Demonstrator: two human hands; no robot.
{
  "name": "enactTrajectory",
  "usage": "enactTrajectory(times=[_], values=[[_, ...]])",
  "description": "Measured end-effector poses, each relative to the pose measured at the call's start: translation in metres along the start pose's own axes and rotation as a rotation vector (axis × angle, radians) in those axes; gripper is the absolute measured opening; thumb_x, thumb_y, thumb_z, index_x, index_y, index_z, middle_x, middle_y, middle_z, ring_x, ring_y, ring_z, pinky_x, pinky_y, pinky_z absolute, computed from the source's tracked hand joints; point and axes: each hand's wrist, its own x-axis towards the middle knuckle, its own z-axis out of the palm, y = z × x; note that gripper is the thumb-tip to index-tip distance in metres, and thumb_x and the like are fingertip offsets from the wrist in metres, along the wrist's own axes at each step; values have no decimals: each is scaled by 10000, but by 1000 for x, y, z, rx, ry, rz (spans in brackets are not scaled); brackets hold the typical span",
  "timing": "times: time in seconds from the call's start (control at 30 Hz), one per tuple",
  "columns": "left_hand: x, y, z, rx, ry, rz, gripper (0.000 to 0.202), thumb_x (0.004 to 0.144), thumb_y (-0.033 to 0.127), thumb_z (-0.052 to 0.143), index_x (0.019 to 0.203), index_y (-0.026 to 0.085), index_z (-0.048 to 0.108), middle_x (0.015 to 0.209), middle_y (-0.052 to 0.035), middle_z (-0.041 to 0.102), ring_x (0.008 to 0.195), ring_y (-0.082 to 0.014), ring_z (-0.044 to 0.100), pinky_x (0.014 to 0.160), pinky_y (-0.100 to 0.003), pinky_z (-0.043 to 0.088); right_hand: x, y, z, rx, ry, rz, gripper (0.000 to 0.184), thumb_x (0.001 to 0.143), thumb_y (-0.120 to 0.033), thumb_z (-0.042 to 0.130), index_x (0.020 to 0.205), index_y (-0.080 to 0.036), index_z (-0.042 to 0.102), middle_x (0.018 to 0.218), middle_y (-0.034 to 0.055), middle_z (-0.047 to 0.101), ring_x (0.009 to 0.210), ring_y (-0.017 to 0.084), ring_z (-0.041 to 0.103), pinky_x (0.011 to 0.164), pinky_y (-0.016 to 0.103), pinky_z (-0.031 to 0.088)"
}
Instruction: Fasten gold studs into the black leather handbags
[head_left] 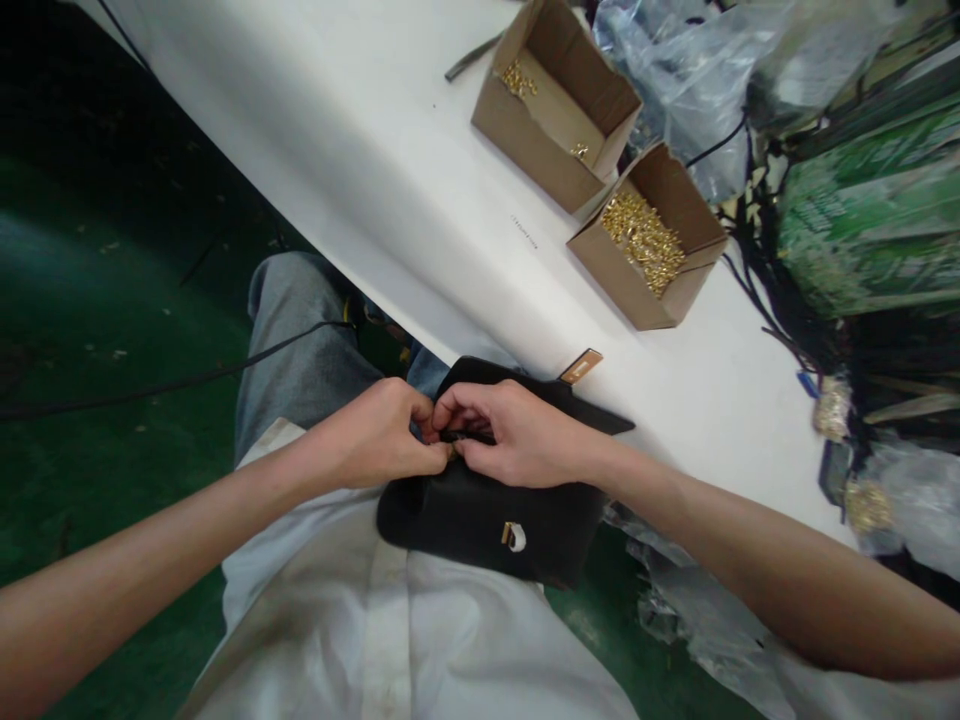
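A black handbag (pixel 480 520) lies across my lap against the table edge, its flap lifted toward the table. On its front sits a gold clasp (pixel 508 533) with a bit of white wrap around it. A gold metal plate (pixel 580 367) sticks out from the flap's edge. My left hand (pixel 397 432) pinches the bag at its left side, near the opening. Close against it, my right hand (pixel 510 432) is closed on the same spot, fingers curled. A tiny gold glint shows between the fingertips; the piece itself is mostly hidden.
On the white table (pixel 360 150) stand an open cardboard box (pixel 536 165) with a few gold pieces and another cardboard box (pixel 630 285) holding many. A dark rod (pixel 472 58) lies behind. Clear plastic bags (pixel 690 80) and a green package (pixel 870 210) crowd the right.
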Motion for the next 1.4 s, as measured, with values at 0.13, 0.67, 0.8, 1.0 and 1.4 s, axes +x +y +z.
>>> enactTrajectory(times=[0.13, 0.67, 0.8, 1.0, 1.4], values=[[0, -2, 3, -22, 28, -2, 255, 819, 399, 742, 694, 177, 746, 628, 38, 566, 660, -145, 522, 564, -273, 332, 2, 0, -3, 18, -27, 6, 373, 832, 27, 601, 1108, -201, 709, 1110, 26, 814, 980, 182, 786, 896, 304, 631], [-3, -2, 5, -25, 30, 51, 254, 811, 392, 666, 691, 177, 731, 642, 30, 541, 666, -151, 537, 567, -272, 326, 2, 6, -1, 4, -15, 2, 406, 777, 49, 609, 1089, -173, 742, 1083, 26, 832, 977, 181, 793, 898, 281, 618], [-8, -1, 15, 34, 139, 70, 230, 790, 362, 618, 653, 185, 672, 621, 31, 533, 633, -142, 520, 571, -294, 312, 2, 6, -1, -58, 0, 7, 382, 770, 33, 627, 1062, -185, 743, 1025, 11, 831, 909, 174, 780, 830, 268, 600], [-4, 0, 16, 10, 163, 29, 257, 762, 394, 607, 609, 190, 637, 585, 23, 558, 613, -146, 510, 563, -303, 307, 4, 13, 7, 31, 79, 52, 305, 770, -2, 638, 1002, -178, 728, 944, 3, 795, 834, 162, 739, 765, 265, 580], [0, -2, 16, -43, 148, -55, 258, 714, 416, 631, 591, 194, 677, 569, 15, 597, 620, -166, 553, 558, -302, 345, 4, 13, 17, -68, 236, 78, 241, 748, -16, 667, 915, -181, 721, 853, -26, 727, 773, 138, 656, 709, 250, 505]])
